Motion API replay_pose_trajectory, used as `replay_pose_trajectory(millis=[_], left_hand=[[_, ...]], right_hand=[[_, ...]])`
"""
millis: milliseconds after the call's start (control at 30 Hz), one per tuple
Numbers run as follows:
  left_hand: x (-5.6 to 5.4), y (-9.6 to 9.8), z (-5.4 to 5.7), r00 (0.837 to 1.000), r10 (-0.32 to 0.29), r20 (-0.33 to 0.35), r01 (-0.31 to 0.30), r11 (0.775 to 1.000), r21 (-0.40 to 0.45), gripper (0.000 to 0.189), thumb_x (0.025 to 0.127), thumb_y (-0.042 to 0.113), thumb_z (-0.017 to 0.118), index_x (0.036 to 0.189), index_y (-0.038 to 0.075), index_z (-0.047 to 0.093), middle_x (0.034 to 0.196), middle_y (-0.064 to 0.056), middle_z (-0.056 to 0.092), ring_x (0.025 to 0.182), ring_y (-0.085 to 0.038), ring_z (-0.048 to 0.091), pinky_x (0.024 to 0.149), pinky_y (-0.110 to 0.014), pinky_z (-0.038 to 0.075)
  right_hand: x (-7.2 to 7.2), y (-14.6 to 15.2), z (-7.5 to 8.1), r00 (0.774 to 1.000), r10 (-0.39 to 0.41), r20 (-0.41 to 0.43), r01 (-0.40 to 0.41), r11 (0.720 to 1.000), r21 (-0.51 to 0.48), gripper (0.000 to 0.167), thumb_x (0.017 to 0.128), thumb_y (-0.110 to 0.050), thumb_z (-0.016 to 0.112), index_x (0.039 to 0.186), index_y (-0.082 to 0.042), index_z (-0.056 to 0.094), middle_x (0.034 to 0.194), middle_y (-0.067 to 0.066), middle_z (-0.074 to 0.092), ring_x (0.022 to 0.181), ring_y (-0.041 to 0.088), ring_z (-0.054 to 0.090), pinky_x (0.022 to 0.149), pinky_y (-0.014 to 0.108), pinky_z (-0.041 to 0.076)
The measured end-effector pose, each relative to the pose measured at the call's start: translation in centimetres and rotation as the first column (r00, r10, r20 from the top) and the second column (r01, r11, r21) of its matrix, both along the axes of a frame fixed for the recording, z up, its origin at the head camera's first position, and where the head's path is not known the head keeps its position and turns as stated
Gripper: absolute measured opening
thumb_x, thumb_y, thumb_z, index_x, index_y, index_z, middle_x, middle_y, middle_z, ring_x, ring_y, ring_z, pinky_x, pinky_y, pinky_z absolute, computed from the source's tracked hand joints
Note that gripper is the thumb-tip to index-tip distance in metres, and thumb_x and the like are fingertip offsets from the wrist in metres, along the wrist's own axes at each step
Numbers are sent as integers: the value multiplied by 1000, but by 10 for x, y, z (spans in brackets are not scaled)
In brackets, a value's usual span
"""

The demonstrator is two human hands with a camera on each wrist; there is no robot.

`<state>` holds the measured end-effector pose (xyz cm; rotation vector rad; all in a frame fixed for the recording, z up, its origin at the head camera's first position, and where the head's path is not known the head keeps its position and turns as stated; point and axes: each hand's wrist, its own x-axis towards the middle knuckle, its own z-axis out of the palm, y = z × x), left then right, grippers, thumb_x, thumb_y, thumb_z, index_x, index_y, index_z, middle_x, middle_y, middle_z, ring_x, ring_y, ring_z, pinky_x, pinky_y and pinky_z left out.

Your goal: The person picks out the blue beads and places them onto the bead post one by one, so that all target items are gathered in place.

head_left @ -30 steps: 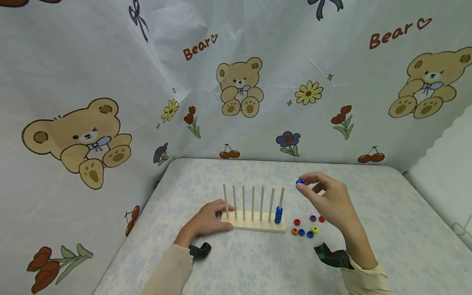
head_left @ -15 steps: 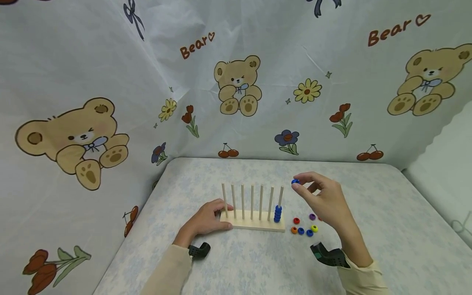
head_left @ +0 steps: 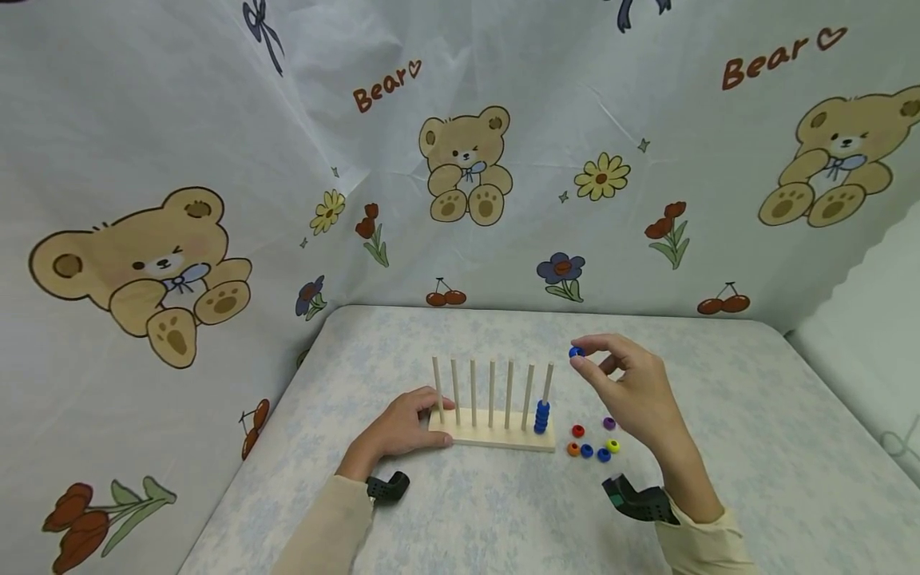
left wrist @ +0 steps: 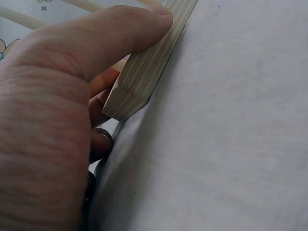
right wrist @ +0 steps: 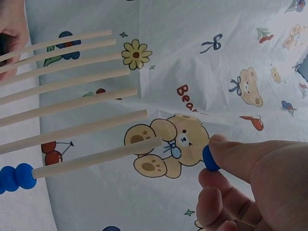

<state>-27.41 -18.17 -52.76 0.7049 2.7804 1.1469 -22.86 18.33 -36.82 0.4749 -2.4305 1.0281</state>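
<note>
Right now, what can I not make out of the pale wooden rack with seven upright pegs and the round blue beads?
Head view: part of the pale wooden base at its left end, covered by the left hand.
Left wrist view: the base's far end, cut off by the top edge.
Right wrist view: the lower part of the stacked blue beads, cut off by the left edge.
Right wrist view: part of the pinched blue bead, covered by the right hand.
</note>
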Motion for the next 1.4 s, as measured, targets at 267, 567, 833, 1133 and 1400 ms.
replay_pose_trajectory(millis=[267,567,833,1133,1400], left_hand=[[2,1,4,1000,-10,-3,10,1000,0,45,75,57,83,116,46,64,112,22,61,95,-6,55,87,-28,46],[2,1,4,1000,-9,5,9,1000,9,45,75,55,84,115,43,66,112,23,61,96,-6,56,88,-28,46],[3,2,3,1000,6,18,-6,1000,5,46,74,54,84,115,42,66,115,23,61,99,-5,57,89,-28,47],[5,3,7,1000,2,5,-3,1000,4,46,75,53,84,116,44,65,113,23,61,93,-7,55,84,-27,45],[5,3,8,1000,-3,9,3,1000,9,48,75,53,84,117,38,67,115,23,61,96,-7,56,86,-27,45]], right_hand=[[-1,-2,-2,1000,11,-29,-11,1000,-8,24,93,-18,74,116,-17,72,105,2,71,69,8,56,47,25,40],[0,-7,-5,999,14,-42,-14,1000,-8,25,94,-17,72,119,-17,71,109,3,69,71,9,55,46,24,43],[-1,-14,-9,998,21,-53,-21,1000,7,24,96,-15,69,120,-15,71,109,5,69,70,10,55,52,22,45],[-4,-16,-12,995,75,-62,-76,997,-3,24,98,-12,66,121,-13,70,107,4,68,63,6,54,48,23,41],[-6,-19,-16,993,99,-61,-99,995,-3,24,98,-13,65,121,-15,70,107,3,69,62,5,54,48,23,40]])
